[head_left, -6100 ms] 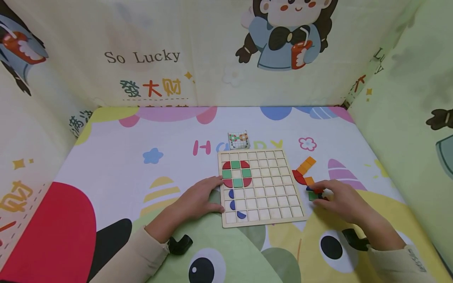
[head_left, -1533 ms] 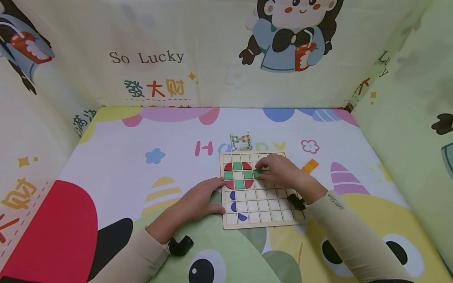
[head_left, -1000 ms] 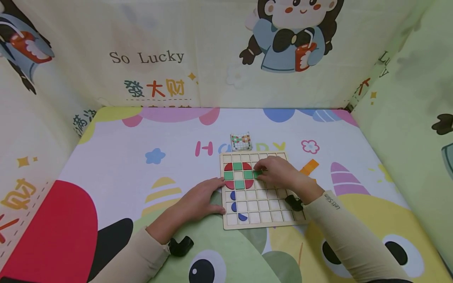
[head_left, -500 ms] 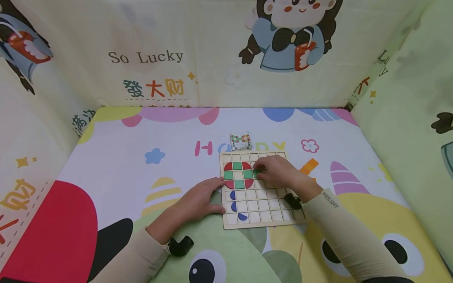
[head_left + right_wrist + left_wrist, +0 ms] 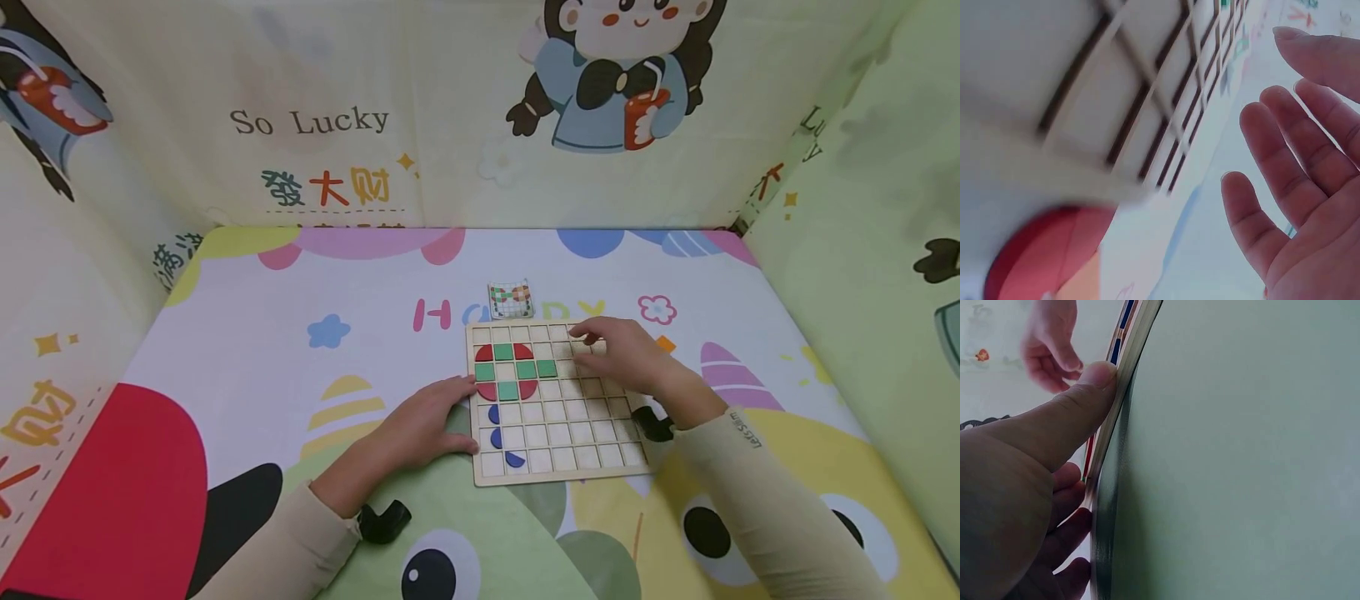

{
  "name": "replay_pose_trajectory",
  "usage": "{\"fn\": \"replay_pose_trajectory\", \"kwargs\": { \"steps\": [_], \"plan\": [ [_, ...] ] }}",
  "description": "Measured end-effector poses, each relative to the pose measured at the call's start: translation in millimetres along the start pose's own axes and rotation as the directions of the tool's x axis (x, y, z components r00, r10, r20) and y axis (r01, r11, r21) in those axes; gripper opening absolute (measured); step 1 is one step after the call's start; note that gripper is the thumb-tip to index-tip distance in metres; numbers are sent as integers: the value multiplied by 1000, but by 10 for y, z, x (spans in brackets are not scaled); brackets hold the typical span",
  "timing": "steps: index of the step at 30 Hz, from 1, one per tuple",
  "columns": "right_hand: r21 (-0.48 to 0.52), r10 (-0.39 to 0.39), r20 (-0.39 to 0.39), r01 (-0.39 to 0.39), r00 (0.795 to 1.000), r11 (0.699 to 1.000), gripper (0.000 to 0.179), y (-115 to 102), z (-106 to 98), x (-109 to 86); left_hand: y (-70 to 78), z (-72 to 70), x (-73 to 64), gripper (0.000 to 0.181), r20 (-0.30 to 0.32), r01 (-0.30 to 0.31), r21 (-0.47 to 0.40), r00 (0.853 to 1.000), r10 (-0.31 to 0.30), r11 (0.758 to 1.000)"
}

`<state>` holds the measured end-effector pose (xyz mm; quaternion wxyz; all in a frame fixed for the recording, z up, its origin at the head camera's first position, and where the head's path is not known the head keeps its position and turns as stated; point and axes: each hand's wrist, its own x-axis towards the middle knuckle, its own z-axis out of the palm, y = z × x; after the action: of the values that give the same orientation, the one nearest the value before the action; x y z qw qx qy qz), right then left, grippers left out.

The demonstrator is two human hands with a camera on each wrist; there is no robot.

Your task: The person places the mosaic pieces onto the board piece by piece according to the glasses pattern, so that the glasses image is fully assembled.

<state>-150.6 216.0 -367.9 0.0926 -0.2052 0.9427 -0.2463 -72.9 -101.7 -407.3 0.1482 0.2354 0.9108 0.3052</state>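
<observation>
Head view: gridded wooden board lies flat on the printed tablecloth in front of the person, lengthwise cells mostly bare. Left hand has thumb and fingers spread against its left rim, pressing rather than wrapped round it; left wrist view puts the thumb tip on that edge. Right hand hovers over the right-hand columns with fingers loosely parted; right wrist view likewise shows nothing in its hold. Upper left, a ring of red corner pieces and green tiles; one outlying green tile sits in the cell just right of it. Cannot tell whether that tile is fully seated; if an edge stands proud, a trailing fingertip could flick it out. Three blue half-rounds occupy cells lower left without filling them, the lowest turned differently, so I judge them the likeliest to wander under a jolt. Probable cause of a jolt: uneven push from the left hand, sliding or twisting the board on the cloth. Second hazard: the black wrist mount hangs near the right rim and could clip it on a low sweep. Loose red piece and an orange piece lie on that side; whether the red one touches the rim is too blurred to tell. Careless reaching there could scatter both, or drive one beneath the board and tip it.
</observation>
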Motion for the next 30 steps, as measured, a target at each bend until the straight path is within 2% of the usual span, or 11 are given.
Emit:
{"fn": "replay_pose_trajectory", "kwargs": {
  "steps": [5,10,16,19,24,30],
  "plan": [
    [10,36,-39,-35,999,999,38,164,-88,-127,-8,3,3,80,-2,0,3,1000,0,1000],
    [-23,71,-66,-73,995,997,40,324,-146,-260,-10,2,7,80,-6,-8,-2,1000,8,1000],
    [-40,175,-41,-177,984,983,43,483,-197,-436,1,-7,3,80,-3,-5,-1,1000,5,1000],
    [-41,203,-26,-204,979,978,43,530,-207,-508,6,-13,2,80,-2,-4,4,1000,4,1000],
    [-65,184,-23,-185,983,981,37,582,-192,-554,6,-14,3,79,-2,-3,2,1000,3,1000],
    [-89,142,-11,-142,990,986,32,624,-132,-508,2,-3,4,79,-2,-1,-5,1000,1,1000]
  ]
}}
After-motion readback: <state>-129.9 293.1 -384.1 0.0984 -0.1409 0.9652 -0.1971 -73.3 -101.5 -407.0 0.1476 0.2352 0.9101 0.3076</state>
